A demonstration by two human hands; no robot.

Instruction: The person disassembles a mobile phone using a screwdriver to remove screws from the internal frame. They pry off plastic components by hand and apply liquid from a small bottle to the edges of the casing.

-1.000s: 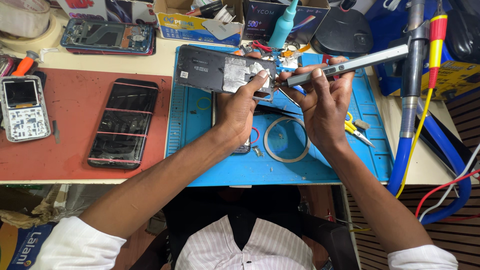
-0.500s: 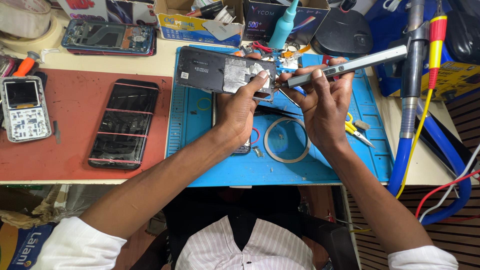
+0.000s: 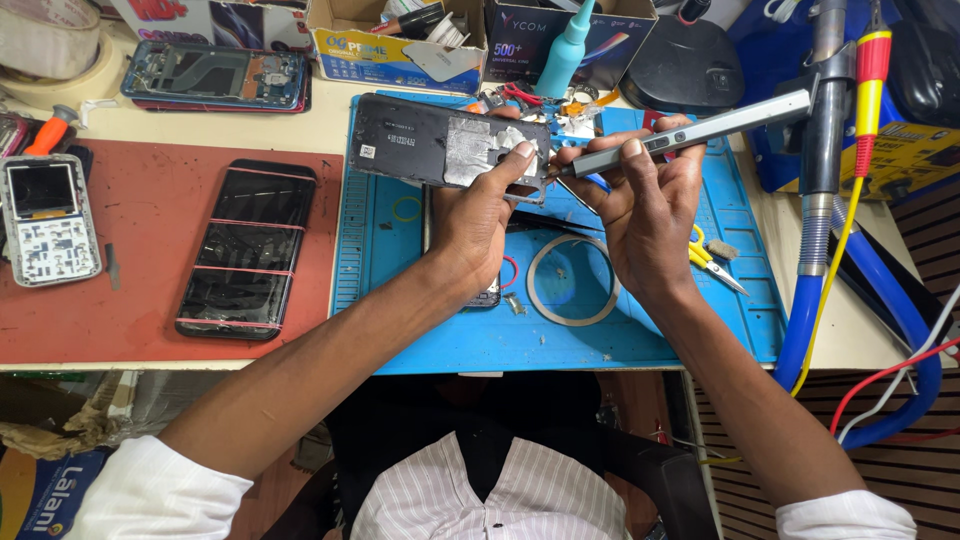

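Just phone back cover (image 3: 420, 145) above left hand (image 3: 480, 215)

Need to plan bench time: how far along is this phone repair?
Done: the phone is opened, its insides exposed. In hand: left hand holds it while right hand puts the grey pen-shaped driver to its edge. Left: it remains uncovered.

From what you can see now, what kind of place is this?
Most likely a phone repair bench. The left hand holds an opened phone body, the right hand holds a slim grey tool to it, and another phone lies on the red mat.
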